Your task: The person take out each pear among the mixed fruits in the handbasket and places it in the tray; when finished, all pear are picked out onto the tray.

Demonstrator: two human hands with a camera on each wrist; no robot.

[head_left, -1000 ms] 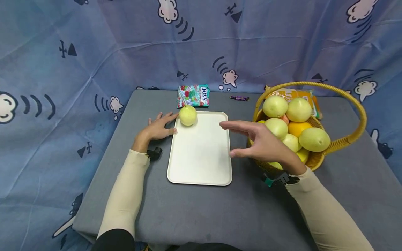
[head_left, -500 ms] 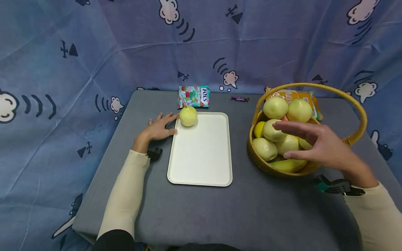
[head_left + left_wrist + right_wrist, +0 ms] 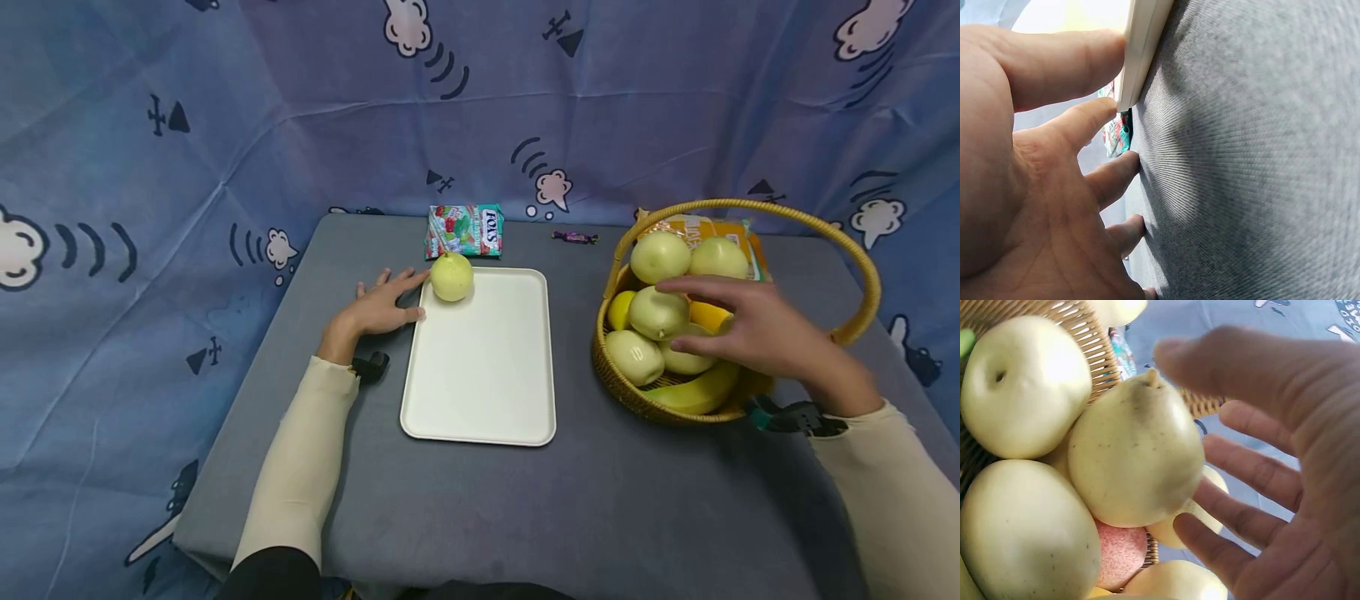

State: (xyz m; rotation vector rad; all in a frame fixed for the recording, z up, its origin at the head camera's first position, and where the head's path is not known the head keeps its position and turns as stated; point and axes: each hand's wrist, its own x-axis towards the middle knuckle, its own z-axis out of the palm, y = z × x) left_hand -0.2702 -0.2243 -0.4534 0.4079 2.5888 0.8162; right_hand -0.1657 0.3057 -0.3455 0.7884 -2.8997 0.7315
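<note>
My left hand (image 3: 382, 307) rests on the table with its fingers spread. Its thumb and index finger touch the long edge of the white tray (image 3: 480, 367), as the left wrist view shows. A pale yellow-green pear (image 3: 452, 277) stands in the tray's far left corner. Over the wicker basket (image 3: 618, 398), my right hand (image 3: 757, 329) hangs with thumb and fingers apart. In the right wrist view, a pear (image 3: 1135, 453) lies between thumb and fingers, which do not clearly grip it. More pears (image 3: 657, 312) and a banana (image 3: 693, 393) fill the basket, partly hidden by the hand.
The basket's tall handle (image 3: 862, 267) arches over the fruit. Behind the tray lies a green FOX'S candy bag (image 3: 465, 230), with a small purple wrapped candy (image 3: 575, 237) to its right. An orange packet (image 3: 701, 227) sits behind the basket. A patterned blue cloth (image 3: 360, 142) hangs behind the table.
My right hand has moved right, from beside the tray's right edge to over the basket, then slightly left and closer to the fruit. The left hand, tray and its pear stay put.
</note>
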